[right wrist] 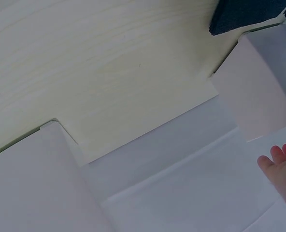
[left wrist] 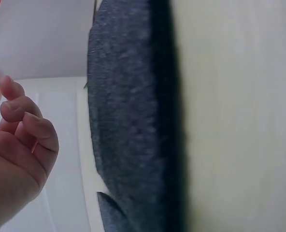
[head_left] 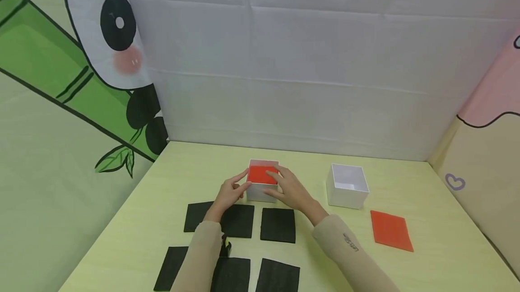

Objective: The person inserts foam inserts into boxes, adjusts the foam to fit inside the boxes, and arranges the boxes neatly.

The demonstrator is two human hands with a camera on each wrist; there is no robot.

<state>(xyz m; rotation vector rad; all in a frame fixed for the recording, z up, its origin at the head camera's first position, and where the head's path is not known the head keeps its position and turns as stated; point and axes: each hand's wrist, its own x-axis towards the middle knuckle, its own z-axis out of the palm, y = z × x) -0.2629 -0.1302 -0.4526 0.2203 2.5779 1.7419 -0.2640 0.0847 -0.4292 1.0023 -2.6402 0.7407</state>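
Note:
A red square sheet (head_left: 260, 174) lies in the mouth of a white open-topped box (head_left: 260, 192) near the back of the table. My left hand (head_left: 229, 192) is at the box's left side, thumb and index finger extended to the rim by the sheet's left edge. In the left wrist view, other fingers (left wrist: 24, 116) of this hand bend loosely beside the box (left wrist: 41, 38). From the right, my right hand (head_left: 290, 188) reaches over with spread fingers, some above the sheet, the thumb across the box's front. Its fingertips (right wrist: 277, 153) also show in the right wrist view, close to the box (right wrist: 259, 92).
A second white box (head_left: 347, 192) stands open to the right. Another red square (head_left: 392, 231) lies in front of it. Several black squares (head_left: 278, 225) are laid in two rows at the front, partly under my left sleeve. A white sheet (head_left: 284, 80) hangs behind the table.

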